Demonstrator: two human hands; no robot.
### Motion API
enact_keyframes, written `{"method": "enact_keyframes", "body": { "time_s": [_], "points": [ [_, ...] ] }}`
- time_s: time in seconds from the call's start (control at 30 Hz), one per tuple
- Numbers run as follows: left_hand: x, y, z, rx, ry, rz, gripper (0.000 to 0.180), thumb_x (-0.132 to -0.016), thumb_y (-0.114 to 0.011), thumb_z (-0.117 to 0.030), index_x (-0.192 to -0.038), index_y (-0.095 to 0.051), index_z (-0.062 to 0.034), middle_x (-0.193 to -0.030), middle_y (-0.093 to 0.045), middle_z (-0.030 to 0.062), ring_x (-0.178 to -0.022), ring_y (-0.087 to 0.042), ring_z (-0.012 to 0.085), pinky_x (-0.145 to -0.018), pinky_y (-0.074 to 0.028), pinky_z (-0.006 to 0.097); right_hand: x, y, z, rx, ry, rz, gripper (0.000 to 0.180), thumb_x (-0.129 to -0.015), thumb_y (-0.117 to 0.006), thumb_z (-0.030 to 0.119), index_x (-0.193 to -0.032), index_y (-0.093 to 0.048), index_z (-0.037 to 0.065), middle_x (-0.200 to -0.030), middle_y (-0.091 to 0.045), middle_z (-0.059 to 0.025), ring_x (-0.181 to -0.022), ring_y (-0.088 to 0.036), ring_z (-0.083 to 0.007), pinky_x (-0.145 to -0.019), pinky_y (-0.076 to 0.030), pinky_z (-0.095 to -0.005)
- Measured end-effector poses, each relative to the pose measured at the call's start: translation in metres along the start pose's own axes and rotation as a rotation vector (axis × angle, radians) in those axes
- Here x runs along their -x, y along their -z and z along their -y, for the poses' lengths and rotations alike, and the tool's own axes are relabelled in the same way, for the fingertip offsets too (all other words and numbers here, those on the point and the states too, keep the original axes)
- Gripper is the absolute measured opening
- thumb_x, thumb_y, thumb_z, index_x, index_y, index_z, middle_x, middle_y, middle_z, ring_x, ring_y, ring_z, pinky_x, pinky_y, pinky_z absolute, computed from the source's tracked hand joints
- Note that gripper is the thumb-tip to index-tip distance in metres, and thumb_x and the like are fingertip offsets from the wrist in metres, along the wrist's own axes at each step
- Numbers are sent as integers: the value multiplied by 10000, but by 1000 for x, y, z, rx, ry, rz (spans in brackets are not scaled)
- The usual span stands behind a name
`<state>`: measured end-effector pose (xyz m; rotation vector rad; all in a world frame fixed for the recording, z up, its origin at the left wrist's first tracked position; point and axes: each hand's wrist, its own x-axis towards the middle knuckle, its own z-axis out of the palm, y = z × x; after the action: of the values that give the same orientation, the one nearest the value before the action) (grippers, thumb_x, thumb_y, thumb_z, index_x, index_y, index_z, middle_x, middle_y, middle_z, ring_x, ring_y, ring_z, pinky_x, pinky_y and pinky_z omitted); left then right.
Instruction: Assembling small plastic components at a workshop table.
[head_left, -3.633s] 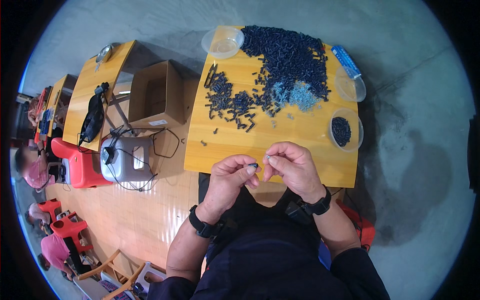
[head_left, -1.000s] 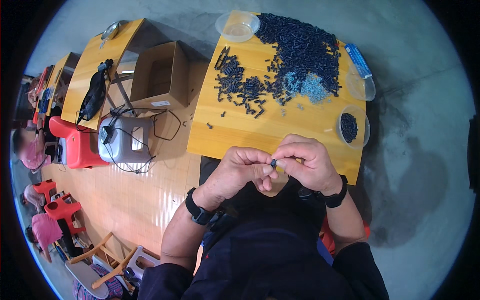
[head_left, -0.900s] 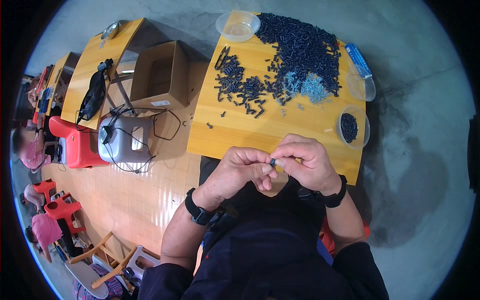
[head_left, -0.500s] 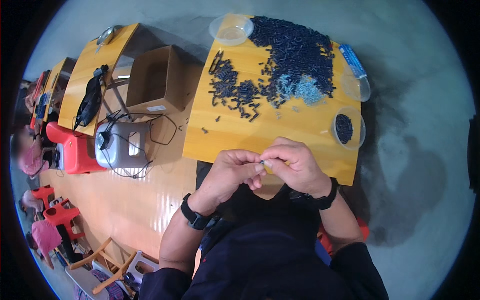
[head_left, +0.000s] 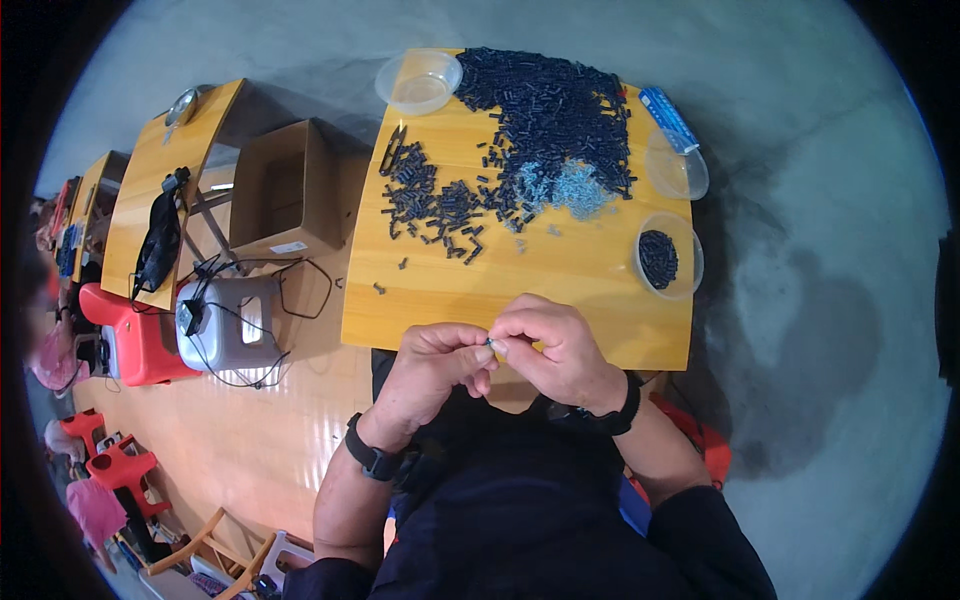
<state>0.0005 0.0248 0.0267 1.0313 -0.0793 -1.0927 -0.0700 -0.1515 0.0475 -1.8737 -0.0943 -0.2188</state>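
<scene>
Both hands meet at the near edge of the bench (head_left: 560, 290), just above the person's lap. The left hand (head_left: 432, 362) and the right hand (head_left: 560, 345) touch at the fingertips, and together they pinch a small part (head_left: 490, 343) between thumb and forefinger of each hand. The other fingers of both hands are curled in. The part is too small to tell its shape; it shows as a dark speck with a pale end. A dark watch (head_left: 372, 458) sits on the left wrist and a dark band (head_left: 612, 414) on the right.

On the bench, past the hands, the near strip of the top is bare wood. Toward the middle, left of centre, loose dark pieces (head_left: 435, 205) lie scattered, with a few strays nearer the left edge. At the far side a large dark heap (head_left: 555, 110) covers the top, and a pale grey patch (head_left: 570, 188) of small parts lies at its near margin. A clear tub (head_left: 668, 258) holding dark pieces overhangs the right edge. A second, empty clear tub (head_left: 677, 170) sits beyond it on the same edge, with a blue packet (head_left: 668, 118) at the far right corner. A third clear tub (head_left: 419, 80) stands at the far left corner. Small snips (head_left: 391, 150) lie near the left edge.

Off the bench to the left stand a cardboard box (head_left: 280, 190) and a grey device (head_left: 228, 322) with cables.
</scene>
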Motion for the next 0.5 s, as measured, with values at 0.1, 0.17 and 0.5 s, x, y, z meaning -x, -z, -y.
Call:
{"method": "enact_keyframes", "body": {
  "time_s": [0.1, 0.17, 0.5],
  "points": [
    [0, -1, 0, -30, 6, 1, 92, -887, -608, -41, -929, -659, 23, -772, -656, 61, -597, -618, 101, -536, -507, 215, 2, 0, 0, 98, 84, 4, 115, -769, -611, -41, -872, -632, 3, -783, -592, -111, -646, -599, -238, -572, -472, -312],
    [0, 1, 0, -57, 13, -5, 88, -886, -607, -37, -919, -661, 25, -764, -656, 60, -593, -615, 98, -532, -504, 213, 4, -2, 1, 161, 143, 8, 132, -758, -605, -64, -873, -624, -4, -794, -589, -108, -650, -595, -232, -565, -463, -313],
    [-2, 6, 6, -68, -27, 10, 82, -893, -590, -24, -916, -655, 20, -750, -648, 46, -611, -612, 92, -542, -502, 219, 10, -14, 8, 238, 132, -22, 164, -803, -603, -5, -966, -611, 12, -753, -586, -112, -616, -597, -262, -529, -470, -338]
  ]
}}
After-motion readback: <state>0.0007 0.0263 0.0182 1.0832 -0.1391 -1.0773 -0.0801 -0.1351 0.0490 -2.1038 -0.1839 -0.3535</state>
